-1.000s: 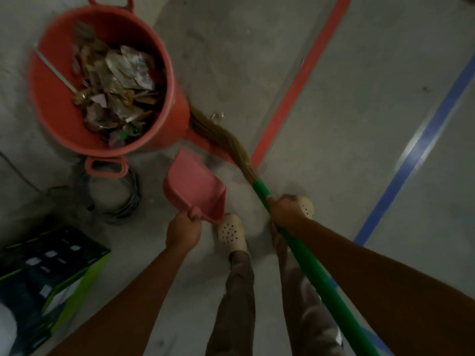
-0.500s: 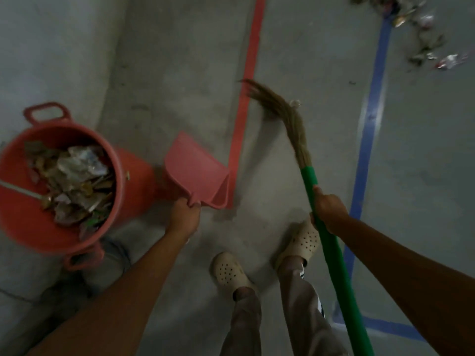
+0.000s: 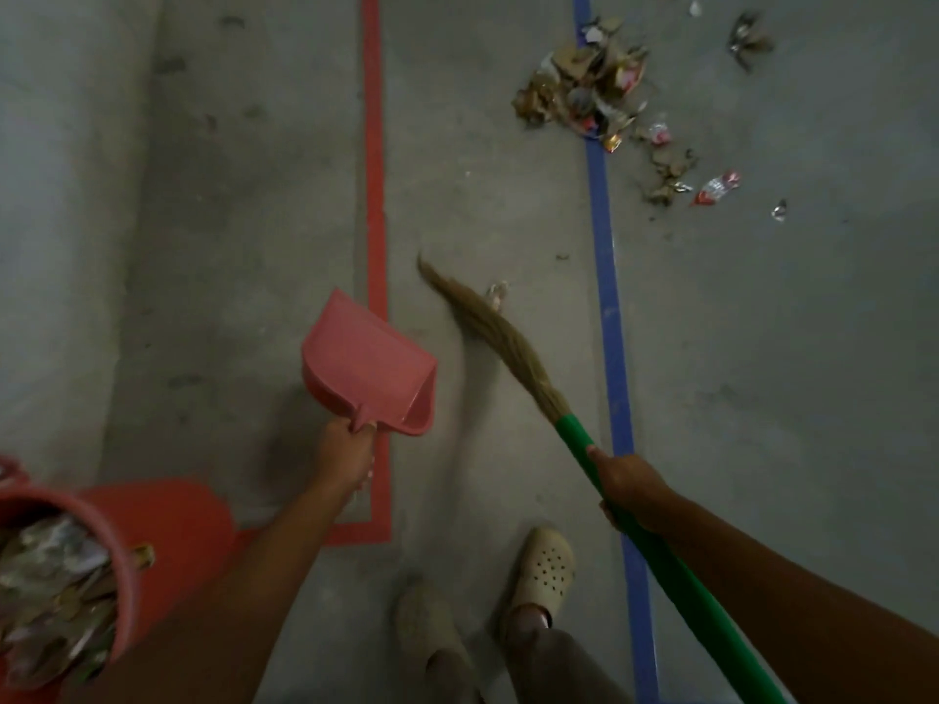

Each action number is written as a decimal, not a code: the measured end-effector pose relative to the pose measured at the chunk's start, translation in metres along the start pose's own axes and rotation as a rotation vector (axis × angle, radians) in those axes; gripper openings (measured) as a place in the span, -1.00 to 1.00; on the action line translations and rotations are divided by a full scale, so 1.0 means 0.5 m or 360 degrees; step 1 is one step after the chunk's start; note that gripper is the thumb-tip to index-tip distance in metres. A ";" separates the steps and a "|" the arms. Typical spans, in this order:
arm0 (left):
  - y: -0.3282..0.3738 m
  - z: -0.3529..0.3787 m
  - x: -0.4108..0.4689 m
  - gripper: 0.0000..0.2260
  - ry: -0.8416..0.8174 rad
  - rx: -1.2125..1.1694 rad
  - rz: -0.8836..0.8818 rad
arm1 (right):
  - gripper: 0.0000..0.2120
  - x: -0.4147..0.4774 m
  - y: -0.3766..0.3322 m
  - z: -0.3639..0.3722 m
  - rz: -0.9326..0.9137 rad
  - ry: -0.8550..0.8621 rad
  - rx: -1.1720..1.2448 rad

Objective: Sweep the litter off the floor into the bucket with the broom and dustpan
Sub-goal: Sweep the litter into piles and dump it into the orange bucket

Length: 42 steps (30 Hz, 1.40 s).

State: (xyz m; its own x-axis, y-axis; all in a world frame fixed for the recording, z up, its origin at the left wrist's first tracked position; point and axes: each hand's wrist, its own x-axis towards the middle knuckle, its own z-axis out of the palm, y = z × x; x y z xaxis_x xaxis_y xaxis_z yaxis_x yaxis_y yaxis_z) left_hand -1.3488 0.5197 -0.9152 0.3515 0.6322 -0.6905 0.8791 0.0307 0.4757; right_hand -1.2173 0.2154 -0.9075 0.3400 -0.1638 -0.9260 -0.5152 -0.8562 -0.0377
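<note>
- The dustpan (image 3: 368, 363) is gripped by its handle in the left hand (image 3: 345, 457) and seems to be held off the floor, just ahead of that hand.
- The broom (image 3: 508, 348) is grasped on its green shaft by the right hand (image 3: 627, 487), with the bristles ahead of it and to its left.
- The litter (image 3: 584, 88) lies well ahead of the right hand, across the blue line (image 3: 604, 276). The bucket (image 3: 152, 520), already part filled, stands behind the left hand.
- If the broom is swung too fast, the light wrappers may be scattered farther away instead of gathered.
- One small scrap (image 3: 497, 294) lies just beside the bristles, apart from the pile, and may be missed.
- If the dustpan edge is not laid flat on the floor, fine pieces may be pushed under it.
- A tilted dustpan may spill on the way back, since the bucket is well apart from the pile.
- The bucket may be knocked by the left arm, which passes close by its rim.
</note>
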 end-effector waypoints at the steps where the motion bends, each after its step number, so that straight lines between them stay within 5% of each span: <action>1: 0.026 0.015 0.017 -0.77 -0.0012 -0.0010 0.0010 | -0.50 0.018 -0.008 -0.021 0.0027 0.0003 -0.0027; 16: 0.421 0.154 0.359 -0.76 -0.0232 0.0020 0.0214 | -0.49 0.254 -0.282 -0.316 -0.0096 0.0268 0.0024; 21: 0.609 0.136 0.432 -0.77 -0.0192 0.0039 0.0317 | -0.21 0.266 -0.405 -0.422 -0.0100 0.0516 0.0288; 31: 0.934 0.177 0.553 -0.76 -0.0073 0.0169 0.0415 | -0.34 0.294 -0.604 -0.590 -0.0375 0.0424 0.0427; 42: 1.011 0.270 0.775 -0.61 -0.0110 0.0369 0.0413 | -0.45 0.501 -0.858 -0.575 -0.0255 0.0058 0.0204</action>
State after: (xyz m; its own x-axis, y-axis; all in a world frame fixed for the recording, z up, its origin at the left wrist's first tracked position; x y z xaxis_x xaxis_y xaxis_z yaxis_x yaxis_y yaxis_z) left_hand -0.7249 0.6753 -1.0159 0.5867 0.5420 -0.6017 0.8046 -0.3056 0.5092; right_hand -0.6848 0.4010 -1.0153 0.4525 -0.0502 -0.8903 -0.5476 -0.8036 -0.2330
